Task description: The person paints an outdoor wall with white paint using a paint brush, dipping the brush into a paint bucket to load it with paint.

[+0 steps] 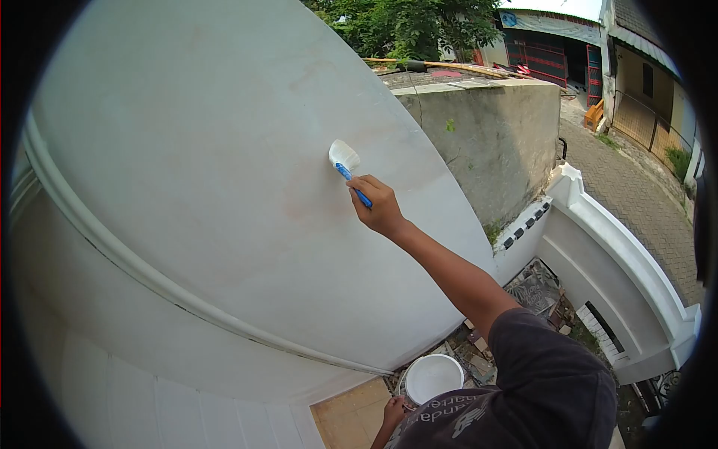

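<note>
My right hand (376, 204) is stretched out to the pale wall (247, 179), its fingers closed round the blue handle of a paintbrush (345, 165). The brush's broad, whitish bristles lie against the wall, where faint brownish patches show. Low in the view, my left hand (394, 411) is closed at the side of a white bucket (434, 379), by its handle. The bucket's inside looks white; how much it holds cannot be made out. Part of my left hand's grip is hidden by its small size and the dark shirt.
A rounded moulding (172, 288) runs along the wall's lower left. Rubble (479, 352) lies beside the bucket, near tan floor tiles (348, 415). On the right are a white boundary wall (613, 239), a weathered grey wall (493, 135) and a paved lane (636, 194).
</note>
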Available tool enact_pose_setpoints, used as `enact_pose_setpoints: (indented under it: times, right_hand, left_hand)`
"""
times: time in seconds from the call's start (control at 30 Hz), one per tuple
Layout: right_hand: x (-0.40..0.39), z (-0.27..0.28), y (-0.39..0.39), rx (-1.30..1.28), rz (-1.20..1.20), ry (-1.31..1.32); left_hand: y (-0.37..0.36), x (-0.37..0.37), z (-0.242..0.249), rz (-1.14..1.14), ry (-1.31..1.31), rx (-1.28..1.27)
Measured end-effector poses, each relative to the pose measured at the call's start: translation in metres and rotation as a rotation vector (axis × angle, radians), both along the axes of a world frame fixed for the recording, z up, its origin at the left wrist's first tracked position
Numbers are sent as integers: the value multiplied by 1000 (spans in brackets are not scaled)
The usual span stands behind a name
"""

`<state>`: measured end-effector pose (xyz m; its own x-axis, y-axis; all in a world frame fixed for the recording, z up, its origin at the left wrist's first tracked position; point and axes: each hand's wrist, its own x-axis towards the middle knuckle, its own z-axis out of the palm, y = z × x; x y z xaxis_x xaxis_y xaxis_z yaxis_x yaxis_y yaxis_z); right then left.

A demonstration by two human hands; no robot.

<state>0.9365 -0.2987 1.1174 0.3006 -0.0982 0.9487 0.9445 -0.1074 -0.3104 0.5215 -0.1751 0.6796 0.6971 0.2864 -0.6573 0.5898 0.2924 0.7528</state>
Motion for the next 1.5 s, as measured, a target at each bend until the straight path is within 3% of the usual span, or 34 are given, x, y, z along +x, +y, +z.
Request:
enact_pose_setpoints:
  times: [0.1,0.23,0.33,0.43,0.5,0.6,0.8,0.9,1.0,1.27,1.37,1.5]
  right_hand:
    - [-25,-1,20,-28,361,131]
    - [-11,-19,8,9,533,380]
    - [26,-36,-33,199,271,377]
    - [66,-51,-99,319,-178,268]
    - [78,-58,-135,376,-329,371]
    - [70,-58,-136,291,-520,233]
    - [-3,-70,-21,22,-83,113]
    - [-49,-89,38,-116,259,206]
    - [-62,-86,55,-44,549,324]
    - [27,-120,-58,216,-34,402]
    - [55,-133,-109,336,-374,429]
    - [59,-131,-113,363,-581,365]
  left_hand:
    - [4,1,-7,-1,-8,-20]
    - [5,-2,-13,27,-7,-30]
    - [7,-4,-16,33,-13,-57]
    - [6,-5,-17,6,-8,-9]
    - [2,-5,-10,3,7,-1]
    - [-1,1,2,10,25,-17]
    - [-1,2,8,-4,62,35]
    - [3,2,6,-32,31,18]
    - [8,-2,-6,-23,10,7]
    - [12,-10,-24,-19,-3,2]
    - [0,-2,9,23,44,-23]
    - [0,-2,4,34,28,-40]
